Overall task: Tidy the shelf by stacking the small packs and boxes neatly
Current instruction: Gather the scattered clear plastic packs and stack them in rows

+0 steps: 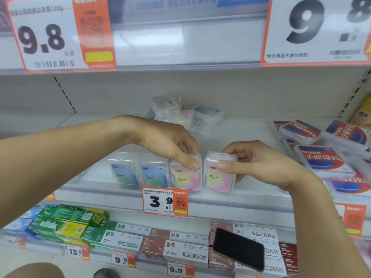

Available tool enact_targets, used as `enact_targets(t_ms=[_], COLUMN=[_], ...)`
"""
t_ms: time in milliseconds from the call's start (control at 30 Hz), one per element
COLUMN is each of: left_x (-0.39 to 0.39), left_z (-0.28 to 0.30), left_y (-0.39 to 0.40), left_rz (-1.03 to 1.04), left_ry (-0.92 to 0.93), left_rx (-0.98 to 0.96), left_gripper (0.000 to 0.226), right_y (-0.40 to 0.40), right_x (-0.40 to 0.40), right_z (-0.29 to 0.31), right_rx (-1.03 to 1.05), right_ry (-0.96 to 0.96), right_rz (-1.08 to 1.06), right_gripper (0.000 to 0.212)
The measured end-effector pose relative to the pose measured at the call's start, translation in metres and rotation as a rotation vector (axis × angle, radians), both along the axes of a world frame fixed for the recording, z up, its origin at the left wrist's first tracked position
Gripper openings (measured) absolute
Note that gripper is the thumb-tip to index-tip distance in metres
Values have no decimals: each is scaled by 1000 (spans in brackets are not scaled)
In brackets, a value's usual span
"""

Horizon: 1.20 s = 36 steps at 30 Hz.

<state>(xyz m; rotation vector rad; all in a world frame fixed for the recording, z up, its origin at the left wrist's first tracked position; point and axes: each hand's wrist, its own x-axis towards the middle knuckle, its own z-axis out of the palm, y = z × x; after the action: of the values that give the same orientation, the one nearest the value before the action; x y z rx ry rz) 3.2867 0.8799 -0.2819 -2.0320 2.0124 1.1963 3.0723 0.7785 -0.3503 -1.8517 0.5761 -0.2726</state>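
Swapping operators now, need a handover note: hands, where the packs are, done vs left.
Left hand: pinches the top of the third pack, a pink-yellow floss pick box, in the front row.
Right hand: holds the fourth box, also pink-yellow, upright at the row's right end.
Done: two blue floss pick boxes stand upright at the left of the row, behind the shelf's front lip.
Left: close the small gap between the two pink boxes; a loose pile of clear boxes lies tumbled at the back; the red-labelled flat packs on the right lie askew.
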Motion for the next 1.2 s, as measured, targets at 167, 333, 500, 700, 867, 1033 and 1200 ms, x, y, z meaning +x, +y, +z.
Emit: enact_targets(t_ms=[167, 333, 500, 700, 867, 1033, 1200], left_x=[0, 2, 5, 9, 17, 51, 95], left_z=[1, -2, -4, -7, -6, 11, -8], left_y=[1, 0, 0, 3, 4, -9, -26], left_rz=[6, 6, -3, 13, 21, 332, 258], left_ry=[22, 27, 14, 44, 10, -71, -463], left_rx=[28, 38, -3, -68, -125, -754, -654], left_gripper=[32, 32, 38, 38, 51, 30, 74], right_y=[3, 4, 4, 3, 3, -4, -19], right_x=[1, 1, 2, 2, 7, 24, 51], right_z=[2, 5, 4, 2, 4, 10, 23], right_rx=[34, 53, 46, 23, 39, 59, -192], right_ry=[38, 76, 101, 135, -13, -235, -150], right_rz=[57, 74, 71, 77, -43, -392, -419], right_gripper=[42, 42, 41, 47, 58, 29, 16])
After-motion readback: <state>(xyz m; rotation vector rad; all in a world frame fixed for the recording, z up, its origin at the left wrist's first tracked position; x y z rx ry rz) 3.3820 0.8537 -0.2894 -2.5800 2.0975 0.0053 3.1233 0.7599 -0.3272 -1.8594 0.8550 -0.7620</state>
